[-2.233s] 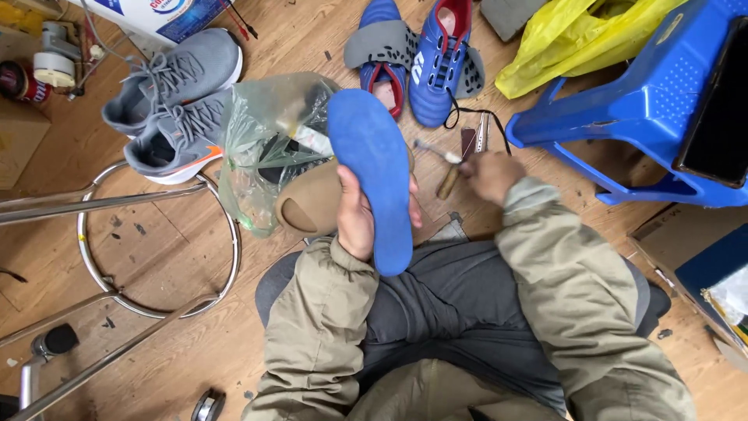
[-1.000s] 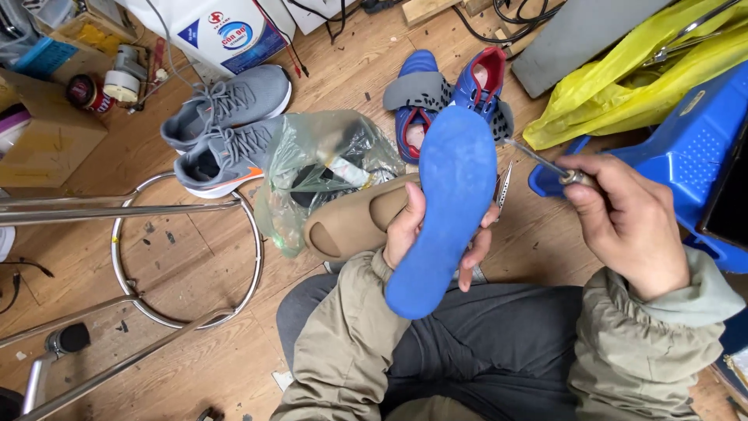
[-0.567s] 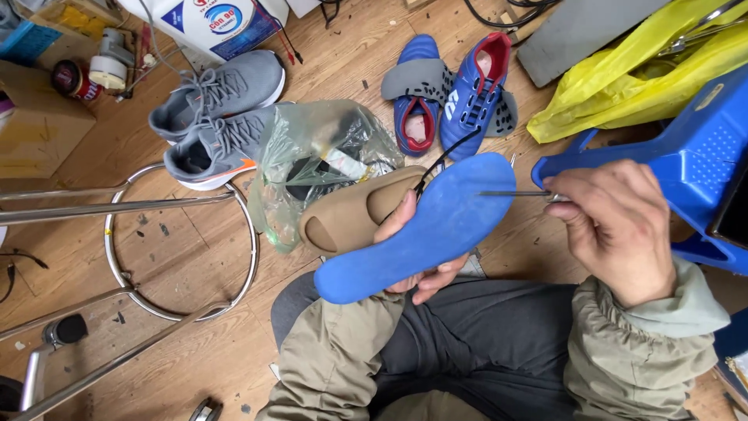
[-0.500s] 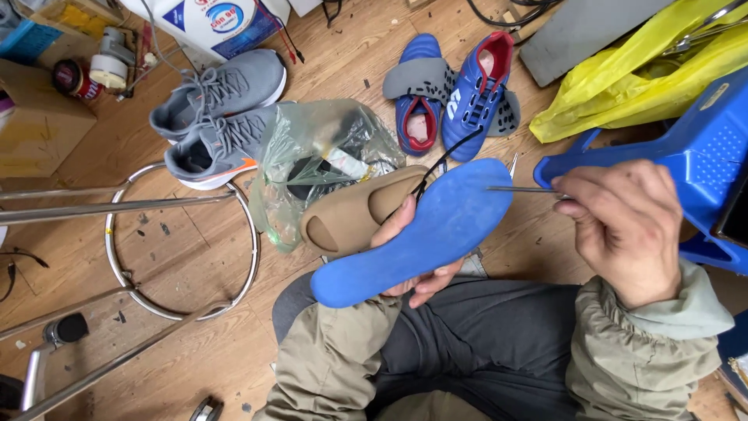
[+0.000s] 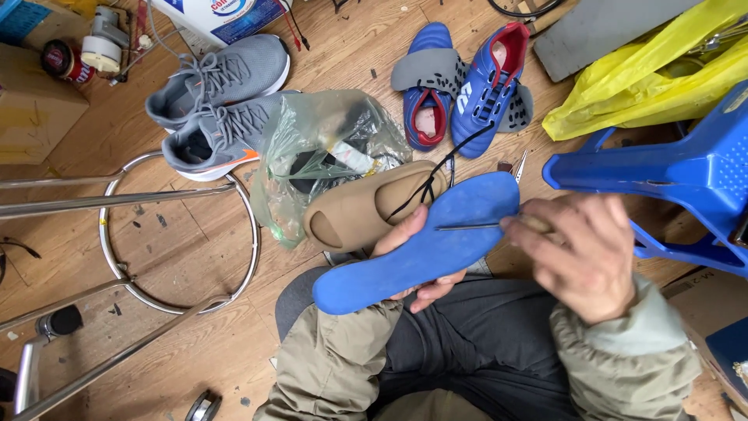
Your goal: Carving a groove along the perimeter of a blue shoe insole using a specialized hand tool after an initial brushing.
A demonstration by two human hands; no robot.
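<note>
Left hand grips the blue insole from underneath, flat over the lap for access; right hand pinches a thin awl, tip touching the insole.

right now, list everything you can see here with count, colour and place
insole: 1, blue, held over the lap
awl: 1, thin metal, tip on the insole
slipper: 1, tan, floor behind the insole
plastic bag: 1, clear, holding tubes, beside the slipper
running shoes: 2, grey, upper left
football boots: 2, blue and red, top centre, grey insoles across them
stool: 1, blue plastic, right
yellow bag: 1, top right
metal ring stand: 1, silver, left
cardboard box: 1, brown, far left
left hand: under the insole, gripping it
right hand: gripping the awl
</note>
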